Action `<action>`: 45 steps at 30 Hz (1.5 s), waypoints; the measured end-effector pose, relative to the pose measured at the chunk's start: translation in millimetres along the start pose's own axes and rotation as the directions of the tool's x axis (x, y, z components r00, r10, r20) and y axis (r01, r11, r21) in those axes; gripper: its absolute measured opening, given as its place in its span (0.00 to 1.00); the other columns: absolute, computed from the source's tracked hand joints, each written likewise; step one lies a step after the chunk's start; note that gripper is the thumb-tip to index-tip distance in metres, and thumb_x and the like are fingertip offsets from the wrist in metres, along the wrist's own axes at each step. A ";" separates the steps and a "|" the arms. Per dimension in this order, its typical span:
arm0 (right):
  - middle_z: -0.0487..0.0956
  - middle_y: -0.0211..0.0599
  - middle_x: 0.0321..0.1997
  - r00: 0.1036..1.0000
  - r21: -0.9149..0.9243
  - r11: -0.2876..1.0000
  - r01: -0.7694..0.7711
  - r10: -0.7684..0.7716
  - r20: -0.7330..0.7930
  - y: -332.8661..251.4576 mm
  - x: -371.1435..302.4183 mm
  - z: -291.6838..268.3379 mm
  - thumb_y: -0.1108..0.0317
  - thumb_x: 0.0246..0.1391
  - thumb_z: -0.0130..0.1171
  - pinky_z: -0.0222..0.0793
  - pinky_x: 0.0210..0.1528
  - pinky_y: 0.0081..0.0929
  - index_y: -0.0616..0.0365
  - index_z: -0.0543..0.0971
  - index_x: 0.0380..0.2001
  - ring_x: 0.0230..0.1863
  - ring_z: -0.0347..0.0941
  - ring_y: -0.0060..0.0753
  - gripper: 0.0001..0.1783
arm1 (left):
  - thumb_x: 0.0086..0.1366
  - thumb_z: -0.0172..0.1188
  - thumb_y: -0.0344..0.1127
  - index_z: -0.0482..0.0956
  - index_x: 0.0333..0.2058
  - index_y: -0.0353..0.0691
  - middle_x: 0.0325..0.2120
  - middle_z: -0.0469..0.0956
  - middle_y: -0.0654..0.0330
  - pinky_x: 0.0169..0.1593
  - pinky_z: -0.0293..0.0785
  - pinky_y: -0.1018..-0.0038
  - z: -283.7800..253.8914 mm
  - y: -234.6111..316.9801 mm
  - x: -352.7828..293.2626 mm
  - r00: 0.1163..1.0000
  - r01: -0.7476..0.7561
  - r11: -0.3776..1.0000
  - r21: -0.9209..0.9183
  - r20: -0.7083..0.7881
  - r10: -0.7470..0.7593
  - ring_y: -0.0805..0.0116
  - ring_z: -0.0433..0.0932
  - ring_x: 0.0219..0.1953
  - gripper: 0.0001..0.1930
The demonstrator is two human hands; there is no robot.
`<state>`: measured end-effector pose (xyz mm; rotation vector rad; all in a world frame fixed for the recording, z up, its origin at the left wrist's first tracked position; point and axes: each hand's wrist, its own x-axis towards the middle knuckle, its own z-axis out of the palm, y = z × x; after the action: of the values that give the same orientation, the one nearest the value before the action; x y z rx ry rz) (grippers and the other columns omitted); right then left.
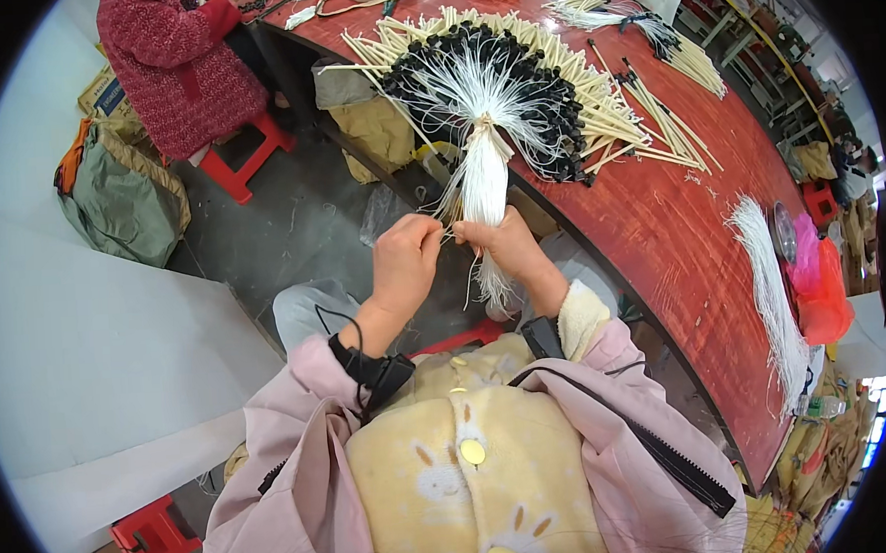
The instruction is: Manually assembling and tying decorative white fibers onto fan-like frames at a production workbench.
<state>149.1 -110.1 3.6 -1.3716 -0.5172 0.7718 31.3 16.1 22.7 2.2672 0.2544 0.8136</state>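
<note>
A thick bundle of white strings (486, 179) hangs over the near table edge, tied round near its top. From there the strings fan out to many pale thin sticks (430, 35) with black ends, spread on the table. Low on the bundle, my right hand (510, 245) is wrapped round it, with loose string ends hanging below. Just left of it, my left hand (405, 261) is closed, thumb and finger pinched at thin strands by the bundle's side. The fingertips partly hide what they grip.
The red table (651, 231) curves from upper left to lower right. On it lie loose sticks (670, 119), another stick bundle (692, 58) and white strings (770, 299) beside red and pink plastic bags (822, 287). A person in a red sweater (182, 75) sits at upper left.
</note>
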 end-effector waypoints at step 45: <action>0.76 0.28 0.20 0.998 -0.116 0.992 -0.039 0.043 0.034 -6.3 -1.1 -7.6 0.68 0.46 0.62 0.59 0.20 0.15 0.58 0.76 0.24 0.18 0.65 0.15 0.06 | 0.58 0.61 0.32 0.74 0.31 0.36 0.25 0.78 0.60 0.27 0.75 0.80 -1.7 -6.6 -13.1 0.723 0.624 0.364 -0.691 0.334 -0.605 0.74 0.78 0.25 0.07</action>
<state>155.1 -116.1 8.7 -1.4810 -0.5711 0.8123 20.3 16.7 12.8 1.1698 0.5840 0.3468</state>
